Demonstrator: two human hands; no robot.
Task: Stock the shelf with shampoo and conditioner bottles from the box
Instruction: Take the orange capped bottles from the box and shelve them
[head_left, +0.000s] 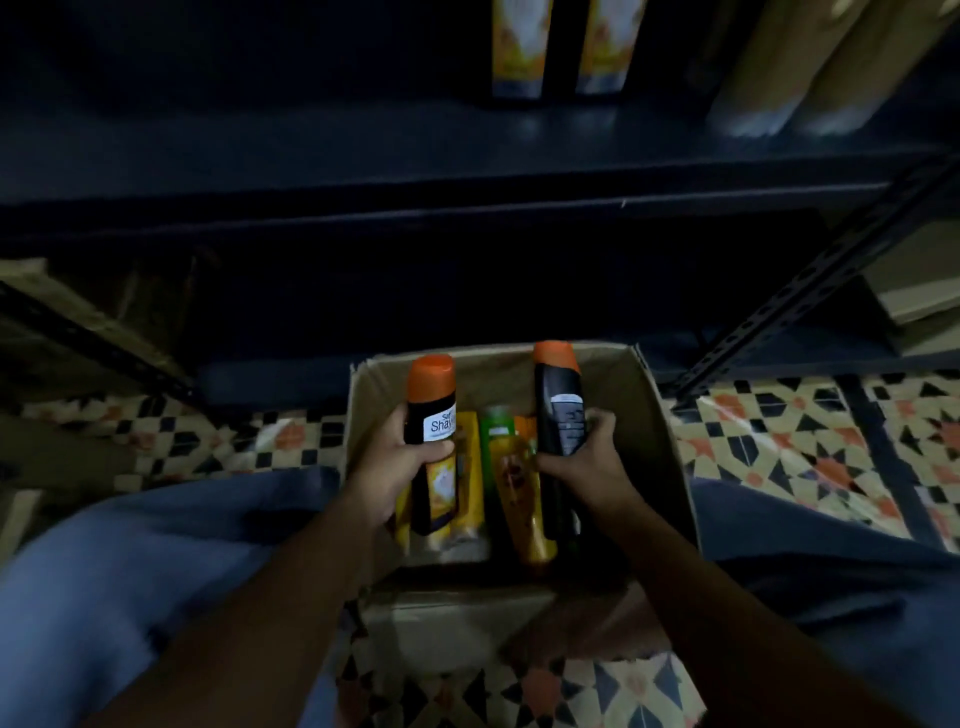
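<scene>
Your left hand grips a black bottle with an orange cap, fingers wrapped round its middle and thumb across the front just under the white label. The bottle points away from you, cap toward the shelf, its lower end sitting among the bottles in the box.

Your right hand grips a second black bottle with an orange cap, fingers curled round its lower half. This one shows you its back label, and its cap reaches the far rim of the box, a little further from you than the cap in your left hand.

Both hands are over the open cardboard box, which sits on the patterned floor tiles between your knees; your blue trousers show on both sides. Between your two hands, down in the box, lie more bottles: a yellow bottle just beside your left thumb, a green-capped bottle in the middle, and an orange-yellow bottle touching the heel of your right hand. How many lie beneath them you cannot tell, since the light is poor.

Beyond your hands stands the dark metal shelf. On its board, well ahead of your right hand, stand two upright bottles with yellow-and-white labels, side by side. Further right of them are pale packages, too blurred to identify. A perforated metal upright slants down past your right hand toward the floor.
</scene>
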